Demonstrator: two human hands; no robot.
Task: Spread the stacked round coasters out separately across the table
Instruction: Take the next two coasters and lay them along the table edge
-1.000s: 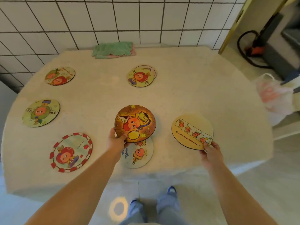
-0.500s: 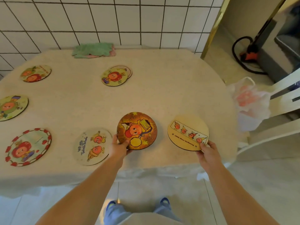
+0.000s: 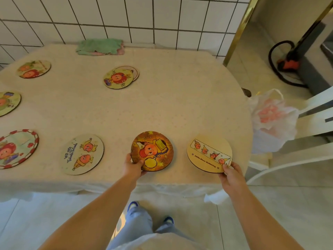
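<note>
My left hand (image 3: 133,166) grips the near edge of an orange-brown round coaster (image 3: 152,150) low over the table's front. My right hand (image 3: 231,173) pinches the near rim of a pale yellow coaster (image 3: 209,155) with a strip of small figures, near the front right corner. A white coaster with two figures (image 3: 83,153) lies flat to the left. A red-bordered coaster (image 3: 16,148), a green one (image 3: 8,102) and another (image 3: 34,68) lie along the left side. Two overlapping coasters (image 3: 120,77) sit toward the back.
The table (image 3: 162,105) has a cream cloth and a tiled wall behind it. A folded green cloth (image 3: 100,46) rests at the back edge. A white plastic bag (image 3: 272,120) hangs on a white chair (image 3: 306,141) to the right.
The orange-brown coaster has come off the white two-figure coaster and moved right. The view has shifted right, and the yellow coaster stays in my right hand near the front right corner.
</note>
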